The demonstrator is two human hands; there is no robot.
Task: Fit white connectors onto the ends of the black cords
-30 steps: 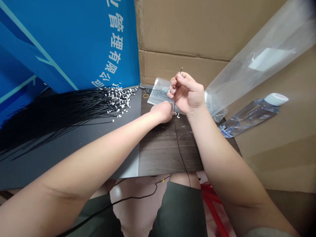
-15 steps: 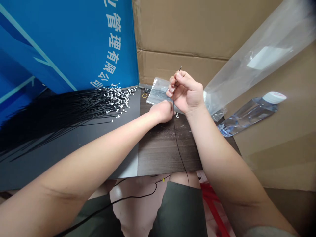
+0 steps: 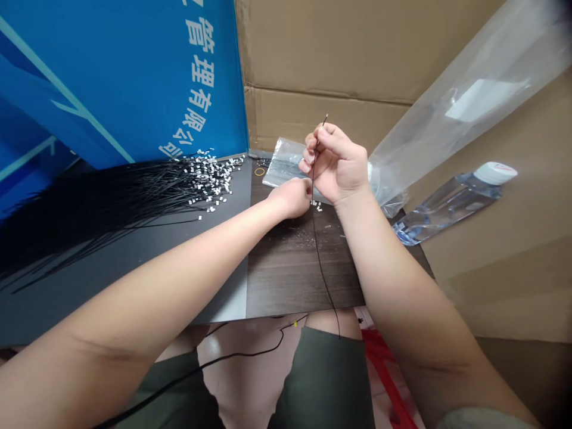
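2 bare hands are working over 1 dark wood-grain table (image 3: 286,274). The right hand (image 3: 337,167) is pinching 1 thin black cable (image 3: 318,247) between thumb and fingertips near its upper end, and that tip is poking out above the fingers. The cable is hanging past the table's front edge to the right thigh. The left hand (image 3: 292,198) is curling inward just beside the cable; whether it is gripping anything I cannot tell.

On the left, 1 heap of black cables (image 3: 111,196) is lying with its white connectors (image 3: 212,179) bunching toward the centre, too many to count. Behind the hands, 1 flat clear plastic bag (image 3: 282,167) is resting near 1 yellow rubber band (image 3: 260,176). A few small white pieces (image 3: 319,207) are lying between the wrists. On the right, 1 white-capped water bottle (image 3: 458,199) is standing near 1 long clear plastic sleeve (image 3: 429,137).
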